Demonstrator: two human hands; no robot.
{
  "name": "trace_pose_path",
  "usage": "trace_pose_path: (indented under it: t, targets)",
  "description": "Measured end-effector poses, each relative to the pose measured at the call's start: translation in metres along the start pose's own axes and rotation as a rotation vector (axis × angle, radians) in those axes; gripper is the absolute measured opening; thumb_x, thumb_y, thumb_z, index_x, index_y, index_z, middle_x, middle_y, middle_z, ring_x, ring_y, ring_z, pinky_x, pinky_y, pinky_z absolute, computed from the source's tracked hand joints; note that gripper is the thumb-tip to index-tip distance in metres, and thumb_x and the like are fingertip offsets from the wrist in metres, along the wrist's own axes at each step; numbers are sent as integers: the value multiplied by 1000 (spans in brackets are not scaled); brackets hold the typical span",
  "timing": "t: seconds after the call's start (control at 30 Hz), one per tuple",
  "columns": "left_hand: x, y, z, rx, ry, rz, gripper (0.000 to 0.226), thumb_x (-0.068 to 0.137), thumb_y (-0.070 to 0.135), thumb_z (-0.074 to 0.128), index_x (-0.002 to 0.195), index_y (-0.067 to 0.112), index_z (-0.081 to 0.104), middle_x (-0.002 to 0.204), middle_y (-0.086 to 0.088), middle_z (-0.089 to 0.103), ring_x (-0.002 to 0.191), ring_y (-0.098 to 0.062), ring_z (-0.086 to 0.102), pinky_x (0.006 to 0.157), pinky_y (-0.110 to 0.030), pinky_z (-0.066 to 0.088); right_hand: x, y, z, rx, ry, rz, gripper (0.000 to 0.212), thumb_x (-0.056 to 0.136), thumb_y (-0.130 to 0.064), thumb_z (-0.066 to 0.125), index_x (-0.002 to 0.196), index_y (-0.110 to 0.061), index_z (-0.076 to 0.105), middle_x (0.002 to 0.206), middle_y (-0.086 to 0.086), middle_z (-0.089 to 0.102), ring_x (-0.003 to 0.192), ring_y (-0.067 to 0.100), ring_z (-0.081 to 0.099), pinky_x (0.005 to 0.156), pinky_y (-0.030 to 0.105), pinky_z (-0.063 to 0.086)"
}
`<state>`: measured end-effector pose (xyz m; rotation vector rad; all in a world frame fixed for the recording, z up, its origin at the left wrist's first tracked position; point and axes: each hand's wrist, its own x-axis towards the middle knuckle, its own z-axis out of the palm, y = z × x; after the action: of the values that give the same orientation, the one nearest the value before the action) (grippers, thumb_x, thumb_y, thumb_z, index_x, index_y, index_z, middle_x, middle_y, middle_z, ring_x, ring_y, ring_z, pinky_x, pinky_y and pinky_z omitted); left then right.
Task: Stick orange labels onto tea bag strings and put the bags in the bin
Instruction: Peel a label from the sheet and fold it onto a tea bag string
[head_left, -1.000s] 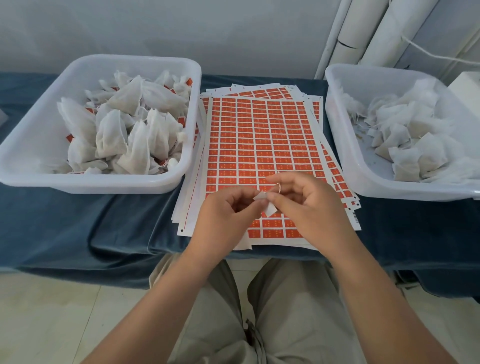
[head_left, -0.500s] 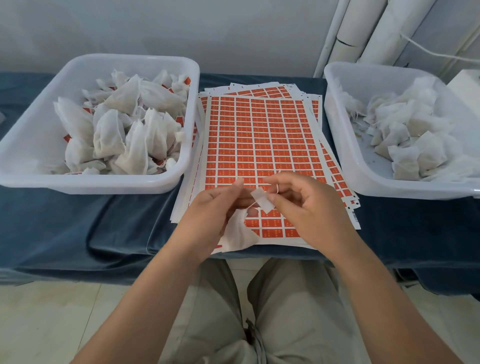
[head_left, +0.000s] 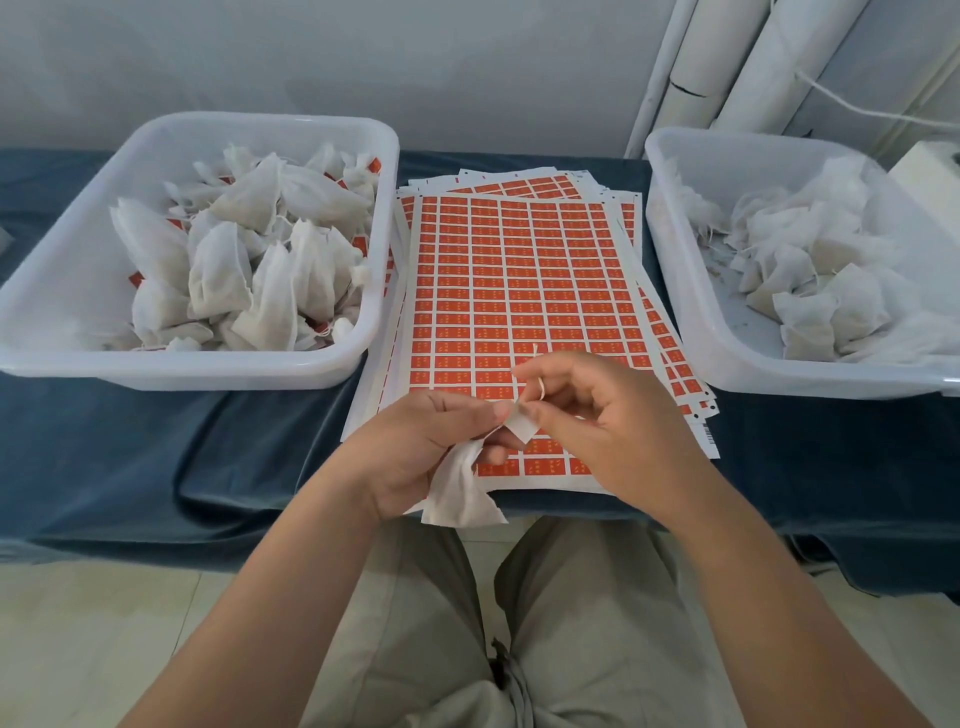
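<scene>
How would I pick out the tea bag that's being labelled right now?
Start at the stack of orange label sheets between the two white plastic bins. At its near edge the left hand holds one white mesh tea bag, hanging below the fingers. Unlike the bags heaped in the bins, it is alone and in a hand.

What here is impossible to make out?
Head view:
- Print on the orange label sheets: too small.
- Face of the small white tab: turned away, pinched between left hand and right hand.
- Top of the white mesh tea bag: hidden by the left hand.
- Right white plastic bin: cut off by frame edge.
</scene>
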<state>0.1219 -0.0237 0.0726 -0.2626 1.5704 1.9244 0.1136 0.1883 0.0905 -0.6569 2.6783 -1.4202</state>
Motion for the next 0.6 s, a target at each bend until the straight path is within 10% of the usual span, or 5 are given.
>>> trace_pose_path:
  t: [0.6]
  targets:
    - [-1,-3,-9,80,-54,30,44,72,45,87,96,7,85,98,-11,80,67,-10,68,69,-18,57,-4,-6,1,-32,-10,29,33,96,-31,75,109,-57,59,101,-35,69,101,-11,65,82,-2,44]
